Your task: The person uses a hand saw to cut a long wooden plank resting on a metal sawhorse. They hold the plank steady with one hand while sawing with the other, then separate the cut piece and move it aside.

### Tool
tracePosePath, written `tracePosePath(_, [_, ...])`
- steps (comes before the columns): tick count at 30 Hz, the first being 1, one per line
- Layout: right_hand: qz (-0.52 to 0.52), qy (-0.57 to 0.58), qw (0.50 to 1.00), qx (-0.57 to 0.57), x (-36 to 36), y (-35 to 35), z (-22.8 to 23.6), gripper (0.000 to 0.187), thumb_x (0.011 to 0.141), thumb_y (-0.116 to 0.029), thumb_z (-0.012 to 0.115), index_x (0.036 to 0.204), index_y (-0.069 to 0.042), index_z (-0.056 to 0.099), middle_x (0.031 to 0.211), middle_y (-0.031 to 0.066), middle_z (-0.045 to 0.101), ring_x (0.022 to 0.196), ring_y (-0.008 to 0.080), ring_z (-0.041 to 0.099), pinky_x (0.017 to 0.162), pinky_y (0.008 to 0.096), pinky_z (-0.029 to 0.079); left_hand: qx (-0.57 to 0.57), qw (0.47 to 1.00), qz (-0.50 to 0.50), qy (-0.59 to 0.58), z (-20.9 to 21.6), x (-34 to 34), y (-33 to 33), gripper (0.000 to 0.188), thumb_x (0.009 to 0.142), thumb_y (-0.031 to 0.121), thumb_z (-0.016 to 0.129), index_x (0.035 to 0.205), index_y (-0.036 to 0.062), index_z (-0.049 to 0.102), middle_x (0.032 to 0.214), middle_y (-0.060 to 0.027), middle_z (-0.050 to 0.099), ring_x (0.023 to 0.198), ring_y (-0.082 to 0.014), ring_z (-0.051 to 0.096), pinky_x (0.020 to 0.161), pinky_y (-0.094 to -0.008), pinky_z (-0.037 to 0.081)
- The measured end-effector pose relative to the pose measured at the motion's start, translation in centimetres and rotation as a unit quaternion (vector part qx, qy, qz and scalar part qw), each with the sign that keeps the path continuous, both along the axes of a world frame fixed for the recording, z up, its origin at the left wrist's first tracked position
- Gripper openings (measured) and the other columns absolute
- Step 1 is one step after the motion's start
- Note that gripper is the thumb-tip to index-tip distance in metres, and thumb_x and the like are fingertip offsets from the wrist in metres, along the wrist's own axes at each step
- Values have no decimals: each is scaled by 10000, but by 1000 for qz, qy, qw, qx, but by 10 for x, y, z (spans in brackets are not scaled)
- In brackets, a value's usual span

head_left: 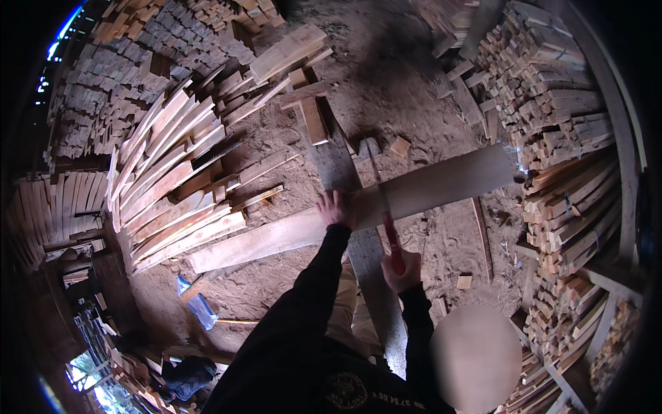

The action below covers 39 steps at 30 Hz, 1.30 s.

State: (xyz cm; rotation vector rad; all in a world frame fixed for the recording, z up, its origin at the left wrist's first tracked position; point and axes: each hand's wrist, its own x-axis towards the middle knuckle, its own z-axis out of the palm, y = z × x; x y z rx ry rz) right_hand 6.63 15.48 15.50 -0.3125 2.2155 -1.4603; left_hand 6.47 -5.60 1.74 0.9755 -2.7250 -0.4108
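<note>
A long, wide wooden plank (445,178) lies slantwise across a narrow dark beam (329,160). My left hand (336,209) rests on top of the plank near the crossing, its fingers spread toward the far edge. In my right hand (402,269) is the red handle of a handsaw (391,233), with the fingers wrapped round it. The saw's thin blade points away from me and crosses the plank a little right of my left hand. Whether its teeth are in the wood I cannot tell.
A short wooden block (314,121) sits on the beam's far part. Loose boards (172,165) lie heaped at the left, and stacked sticks (572,193) line the right. Offcuts (465,281) and a blue plastic wrapper (201,310) lie on the dirt floor. A blurred pale oval (476,359) covers the lower right.
</note>
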Motion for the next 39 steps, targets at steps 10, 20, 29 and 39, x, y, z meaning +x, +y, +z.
tracePosePath(10, [19,52,998,9,28,-25,19,141,747,-156,645,719,-25,600,580,152,568,509,313,588,489,379,452,49,997,59,34,-10,5,-3,392,847,478,571,972,106,584,1046,-229,519,1024,-404,459,881,-539,347])
tracePosePath(20, [20,69,995,73,35,-36,18,154,752,-126,635,639,-54,558,528,116,523,459,286,557,456,366,428,105,994,31,5,-11,-21,2,348,834,331,555,1042,57,498,1055,-179,469,1058,-375,423,928,-546,286])
tracePosePath(29, [2,59,994,87,30,-24,0,217,787,-147,626,611,-50,542,492,84,504,425,217,530,430,343,389,46,999,1,21,-6,-26,7,277,848,324,547,963,75,512,990,-156,486,997,-348,450,897,-496,324])
tracePosePath(39, [2,55,995,78,11,-12,-10,242,809,-131,629,618,-16,534,484,55,484,432,130,471,425,303,351,32,999,-42,-4,-5,-26,6,275,867,364,538,954,104,521,976,-154,492,978,-346,462,861,-497,344])
